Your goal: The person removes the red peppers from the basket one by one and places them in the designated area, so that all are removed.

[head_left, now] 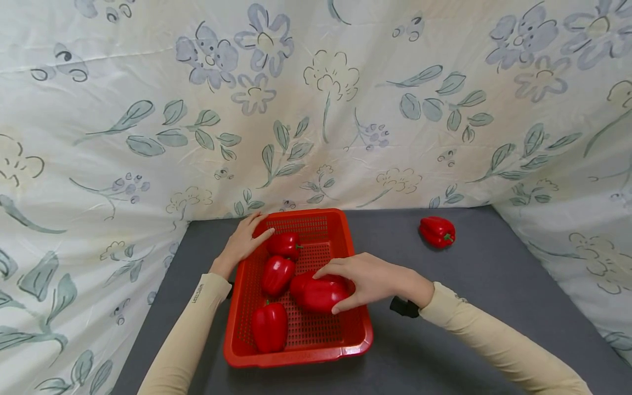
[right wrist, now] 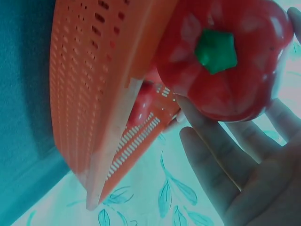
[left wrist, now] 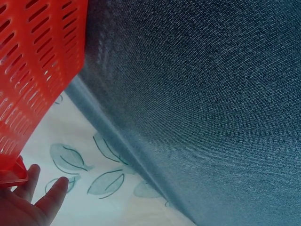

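Note:
A red bell pepper (right wrist: pixel 235 52) with a green stem is gripped by my right hand (head_left: pixel 367 277), thumb on the near side and fingers over the far side. It is over the right part of a red plastic basket (head_left: pixel 229 345). My left hand (head_left: pixel 242 241) rests on the basket's far left corner, its fingers (left wrist: pixel 54 195) reaching past the rim. Inside the basket lie several more red peppers: one pepper (head_left: pixel 283 245) at the back, one pepper (head_left: pixel 278 275) mid-left, one pepper (head_left: pixel 269 327) at the front left, and another partly hidden behind the held one.
Another red bell pepper (head_left: pixel 437 232) lies on the dark grey table (head_left: pixel 395 340) to the back right. A floral cloth (head_left: pixel 316 109) hangs behind the table and along both sides.

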A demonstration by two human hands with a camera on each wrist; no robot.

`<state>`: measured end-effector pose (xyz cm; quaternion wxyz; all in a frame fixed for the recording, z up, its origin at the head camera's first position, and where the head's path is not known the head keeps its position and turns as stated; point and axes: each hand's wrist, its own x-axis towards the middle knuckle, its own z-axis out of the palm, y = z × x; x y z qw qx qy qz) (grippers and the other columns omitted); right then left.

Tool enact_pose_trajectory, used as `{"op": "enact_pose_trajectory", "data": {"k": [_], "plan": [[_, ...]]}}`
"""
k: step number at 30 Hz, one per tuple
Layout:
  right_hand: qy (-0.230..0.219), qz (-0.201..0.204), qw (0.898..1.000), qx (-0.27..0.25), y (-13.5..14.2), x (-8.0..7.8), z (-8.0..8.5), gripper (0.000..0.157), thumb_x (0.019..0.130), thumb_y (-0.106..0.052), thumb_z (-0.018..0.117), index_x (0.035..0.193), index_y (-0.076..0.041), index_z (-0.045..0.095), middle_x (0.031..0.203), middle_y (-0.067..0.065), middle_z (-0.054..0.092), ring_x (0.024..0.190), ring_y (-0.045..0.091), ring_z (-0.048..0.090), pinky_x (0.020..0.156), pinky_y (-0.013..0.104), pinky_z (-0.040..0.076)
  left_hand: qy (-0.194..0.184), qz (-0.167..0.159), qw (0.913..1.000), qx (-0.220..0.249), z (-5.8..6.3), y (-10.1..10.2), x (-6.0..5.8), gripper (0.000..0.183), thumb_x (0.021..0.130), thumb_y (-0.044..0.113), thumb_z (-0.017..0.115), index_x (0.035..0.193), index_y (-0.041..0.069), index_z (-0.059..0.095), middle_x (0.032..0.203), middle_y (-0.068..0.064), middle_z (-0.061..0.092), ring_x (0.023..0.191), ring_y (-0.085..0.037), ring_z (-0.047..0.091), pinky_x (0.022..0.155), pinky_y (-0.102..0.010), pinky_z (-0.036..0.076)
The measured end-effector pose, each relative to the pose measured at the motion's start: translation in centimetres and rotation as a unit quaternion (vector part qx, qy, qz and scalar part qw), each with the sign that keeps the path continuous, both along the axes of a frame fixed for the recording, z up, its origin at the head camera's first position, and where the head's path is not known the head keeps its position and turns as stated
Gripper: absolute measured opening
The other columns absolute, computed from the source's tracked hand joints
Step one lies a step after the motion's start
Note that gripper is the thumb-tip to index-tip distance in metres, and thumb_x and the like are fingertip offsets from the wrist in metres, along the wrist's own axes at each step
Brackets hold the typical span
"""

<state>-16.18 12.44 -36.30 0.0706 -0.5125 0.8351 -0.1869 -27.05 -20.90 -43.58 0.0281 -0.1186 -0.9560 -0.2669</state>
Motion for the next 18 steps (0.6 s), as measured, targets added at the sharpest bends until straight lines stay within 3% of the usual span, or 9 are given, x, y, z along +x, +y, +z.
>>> {"op": "enact_pose_trajectory", "data": {"k": [18], "plan": [[0.058, -0.061, 0.996, -0.02, 1.6, -1.1, 0.1, 0.063, 0.076, -0.056, 0.066, 0.13, -0.029, 0.05, 0.118, -0.012, 0.056, 0.09, -0.002, 0.053, 0.074, 0.02, 0.05, -0.001, 0.0, 1.0, -0.001, 0.0, 0.0, 0.0, 0.07, 0.089, 0.06, 0.043, 0.145, 0.019, 0.033, 0.153, -0.008, 0.021, 0.139, -0.03, 0.018, 0.102, -0.062, 0.027]]}}
